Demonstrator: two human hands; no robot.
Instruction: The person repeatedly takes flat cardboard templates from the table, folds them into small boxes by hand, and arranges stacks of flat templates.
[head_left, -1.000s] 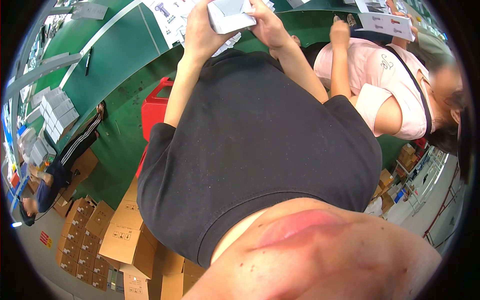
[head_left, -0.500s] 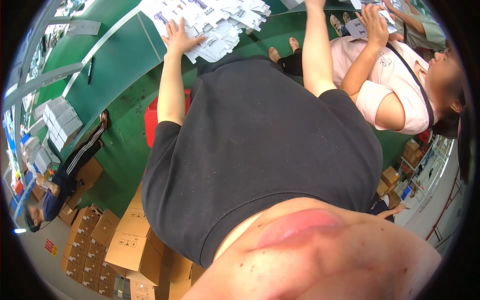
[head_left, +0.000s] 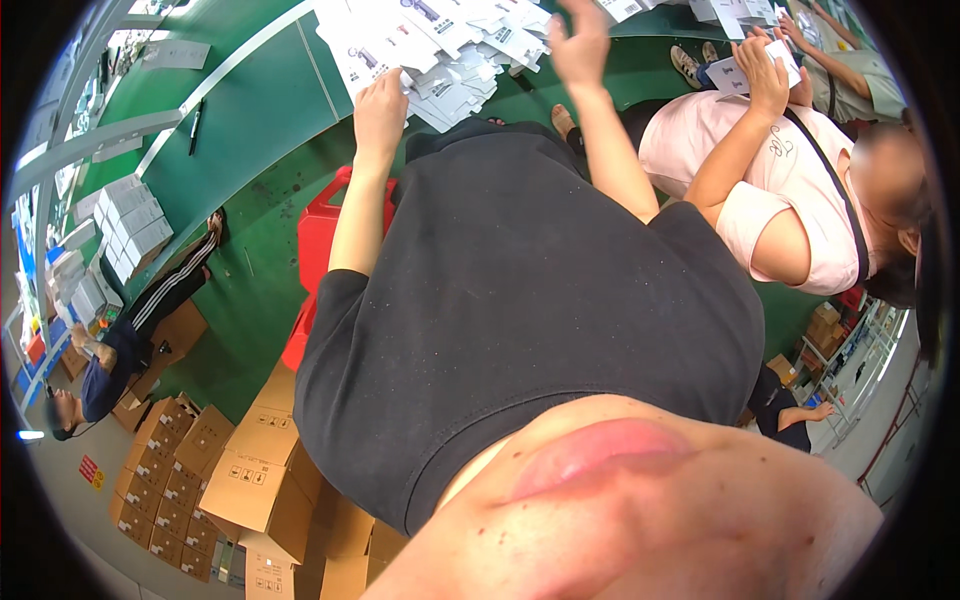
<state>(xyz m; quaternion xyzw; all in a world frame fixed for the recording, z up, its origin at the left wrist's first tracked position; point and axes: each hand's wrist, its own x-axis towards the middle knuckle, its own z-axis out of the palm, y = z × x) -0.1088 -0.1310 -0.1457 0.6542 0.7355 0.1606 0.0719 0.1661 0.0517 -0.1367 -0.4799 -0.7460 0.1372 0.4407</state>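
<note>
A heaped pile of flat white printed cartons (head_left: 470,55) lies at the near edge of the green table. My left hand (head_left: 381,118) is at the pile's left near edge, its fingers closed on the edge of a flat white carton (head_left: 365,45). To the right of the pile, my right hand (head_left: 582,48) is raised with thumb and fingers apart. It is slightly blurred, and nothing shows in it.
On my right a co-worker in a pink top (head_left: 740,170) holds a white carton (head_left: 745,72). More white cartons (head_left: 735,15) lie beyond. A pen (head_left: 195,128) and stacked white boxes (head_left: 132,225) are on the table at left. A red stool (head_left: 325,235) and brown boxes (head_left: 262,470) stand near me.
My left hand has gone from spread flat on the pile to closed at its edge. My right hand has come back toward me, into fuller view beside the pile.
</note>
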